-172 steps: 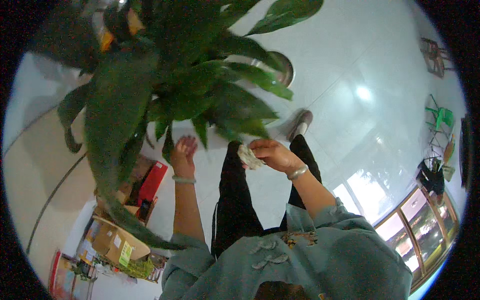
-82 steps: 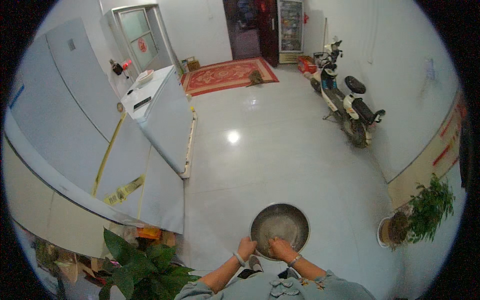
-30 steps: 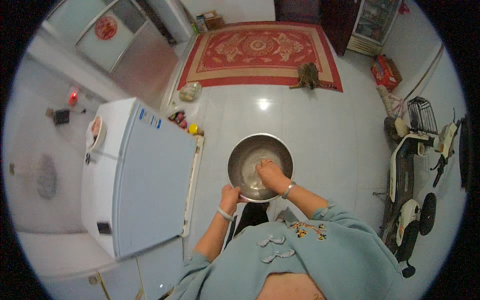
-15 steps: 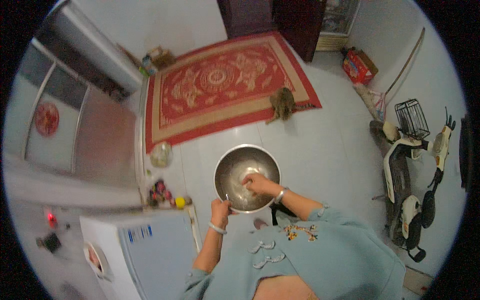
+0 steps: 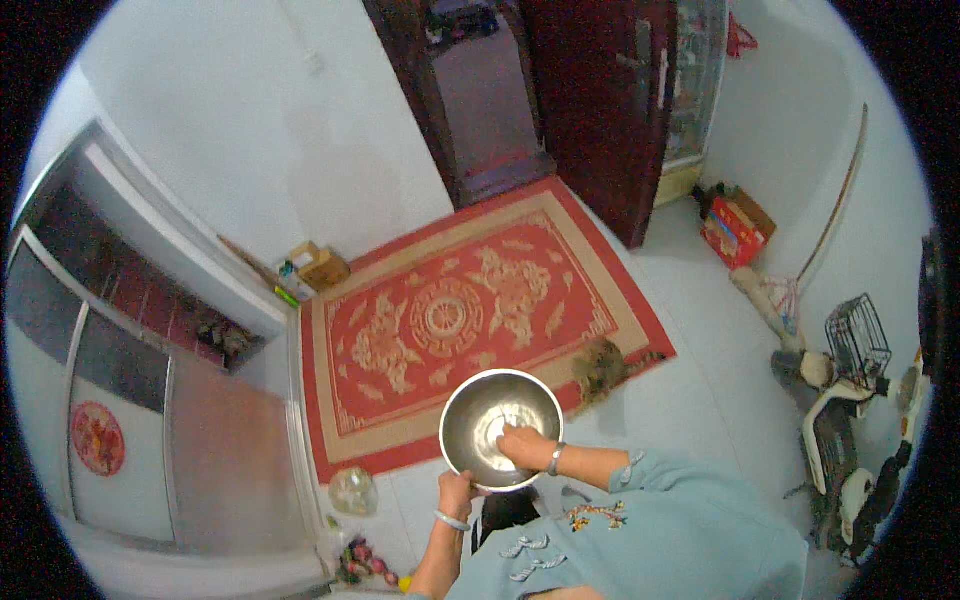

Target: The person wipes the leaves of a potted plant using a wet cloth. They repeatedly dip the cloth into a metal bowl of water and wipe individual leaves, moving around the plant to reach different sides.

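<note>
In front of my body I hold a wide, round metal bowl [image 5: 462, 418]. My left hand [image 5: 458, 492] is closed on its near-left rim, with a bracelet on the wrist. Inside the bowl, my right hand [image 5: 527, 447] reaches down from the right with its fingers drawn together. The fingertips touch the bottom, where something pale and shiny [image 5: 488, 428] shows, either wet contents or glare; I cannot tell which. Whatever those fingers grip, if anything, is hidden by the hand.
A striped cat [image 5: 598, 370] is at the near-right edge of a red patterned rug [image 5: 385, 320]. On the right are a scooter [image 5: 832, 435] and a red carton [image 5: 735, 232]. A clear plastic bag [image 5: 353, 492] and red onion-like vegetables [image 5: 365, 562] lie at left. A dark door [image 5: 595, 110] stands ajar ahead.
The view has tilted up, so the room sits lower and the white appliance at lower left is out of sight. My right hand has shifted slightly within the bowl; my left keeps the rim.
</note>
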`<control>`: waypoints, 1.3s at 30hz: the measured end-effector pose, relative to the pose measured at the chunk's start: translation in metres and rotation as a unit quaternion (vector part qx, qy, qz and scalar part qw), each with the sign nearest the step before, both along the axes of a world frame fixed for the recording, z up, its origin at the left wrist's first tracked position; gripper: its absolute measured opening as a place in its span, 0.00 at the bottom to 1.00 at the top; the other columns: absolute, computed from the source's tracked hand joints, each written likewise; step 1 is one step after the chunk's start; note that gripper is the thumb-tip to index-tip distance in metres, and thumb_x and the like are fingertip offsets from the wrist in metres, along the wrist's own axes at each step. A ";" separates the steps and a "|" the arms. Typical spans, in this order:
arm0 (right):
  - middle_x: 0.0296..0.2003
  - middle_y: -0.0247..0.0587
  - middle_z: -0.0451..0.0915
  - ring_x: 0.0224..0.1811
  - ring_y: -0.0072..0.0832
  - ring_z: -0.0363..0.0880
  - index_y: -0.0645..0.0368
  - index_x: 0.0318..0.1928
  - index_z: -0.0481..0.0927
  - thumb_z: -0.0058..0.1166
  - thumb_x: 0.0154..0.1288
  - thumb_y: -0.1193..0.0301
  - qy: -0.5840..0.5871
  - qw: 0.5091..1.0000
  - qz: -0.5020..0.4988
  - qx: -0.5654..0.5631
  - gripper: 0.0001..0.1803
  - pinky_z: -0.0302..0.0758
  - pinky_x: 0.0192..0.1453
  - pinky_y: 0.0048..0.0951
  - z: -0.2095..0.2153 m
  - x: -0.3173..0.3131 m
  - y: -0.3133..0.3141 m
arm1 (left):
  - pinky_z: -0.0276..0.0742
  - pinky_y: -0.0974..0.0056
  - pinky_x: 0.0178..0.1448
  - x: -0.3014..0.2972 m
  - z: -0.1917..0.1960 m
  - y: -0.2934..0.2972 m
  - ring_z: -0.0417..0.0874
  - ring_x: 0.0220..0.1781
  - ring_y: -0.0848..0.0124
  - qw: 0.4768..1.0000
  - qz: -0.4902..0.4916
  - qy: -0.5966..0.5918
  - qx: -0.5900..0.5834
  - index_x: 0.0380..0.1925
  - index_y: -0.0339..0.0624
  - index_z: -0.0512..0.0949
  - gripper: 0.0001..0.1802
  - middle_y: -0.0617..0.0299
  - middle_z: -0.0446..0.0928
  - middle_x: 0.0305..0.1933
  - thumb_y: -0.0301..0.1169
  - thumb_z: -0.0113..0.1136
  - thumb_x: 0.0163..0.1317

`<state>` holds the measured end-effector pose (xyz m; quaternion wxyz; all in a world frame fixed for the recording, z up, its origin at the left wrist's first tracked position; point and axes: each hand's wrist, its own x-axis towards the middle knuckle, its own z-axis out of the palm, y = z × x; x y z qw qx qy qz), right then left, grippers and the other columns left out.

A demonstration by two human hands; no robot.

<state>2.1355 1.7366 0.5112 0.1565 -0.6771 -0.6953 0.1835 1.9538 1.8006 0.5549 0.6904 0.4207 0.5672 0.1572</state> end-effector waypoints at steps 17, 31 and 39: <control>0.36 0.60 0.75 0.41 0.54 0.77 0.67 0.36 0.76 0.48 0.52 0.81 0.095 0.979 -0.175 0.050 0.10 0.75 0.46 0.47 0.024 0.321 0.334 | 0.70 0.65 0.17 0.338 0.023 0.383 0.75 0.16 0.69 0.989 -0.147 -0.002 0.030 0.26 0.30 0.78 0.06 0.57 0.76 0.20 0.20 0.52 0.52; 0.36 0.63 0.78 0.42 0.54 0.79 0.69 0.36 0.75 0.47 0.53 0.82 0.138 0.978 -0.157 -0.026 0.09 0.76 0.45 0.49 0.016 0.606 0.537 | 0.71 0.68 0.15 0.614 0.016 0.560 0.77 0.18 0.70 0.996 -0.084 -0.019 -0.013 0.28 0.29 0.75 0.04 0.55 0.78 0.24 0.19 0.50 0.54; 0.38 0.64 0.80 0.43 0.55 0.81 0.67 0.36 0.79 0.45 0.57 0.77 0.131 0.973 -0.151 -0.116 0.10 0.76 0.47 0.51 0.010 0.777 0.654 | 0.69 0.68 0.19 0.774 -0.010 0.675 0.73 0.16 0.71 0.995 -0.091 -0.002 0.030 0.27 0.34 0.76 0.03 0.60 0.75 0.21 0.21 0.52 0.54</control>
